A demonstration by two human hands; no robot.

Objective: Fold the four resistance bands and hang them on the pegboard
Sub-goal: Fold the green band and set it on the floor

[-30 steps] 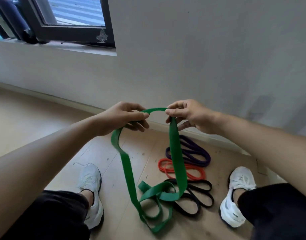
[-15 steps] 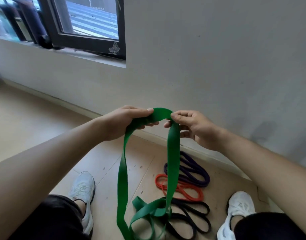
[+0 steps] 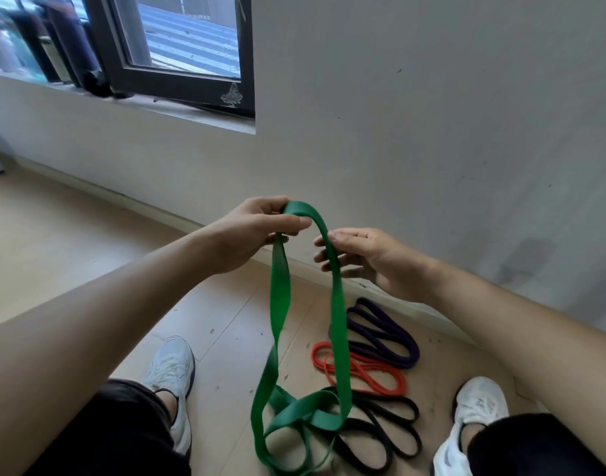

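Observation:
A wide green resistance band (image 3: pixel 280 297) hangs in a long loop from my left hand (image 3: pixel 250 231), which pinches its top fold. My right hand (image 3: pixel 367 259) has its fingers spread, touching the band's right strand without a firm grip. The band's lower end lies tangled on the floor. On the floor beside it lie a purple band (image 3: pixel 384 333), a red band (image 3: pixel 367 372) and a black band (image 3: pixel 387 431), each in loose loops. No pegboard is in view.
A plain grey wall (image 3: pixel 415 132) rises just ahead, with a baseboard along the wooden floor (image 3: pixel 71 235). A dark-framed window (image 3: pixel 178 53) is at the upper left. My white shoes (image 3: pixel 171 369) (image 3: pixel 473 417) flank the bands.
My left hand has raised the band's top fold and moved rightward over it. My right hand has let go of its pinch and opened its fingers. The view has tilted up slightly.

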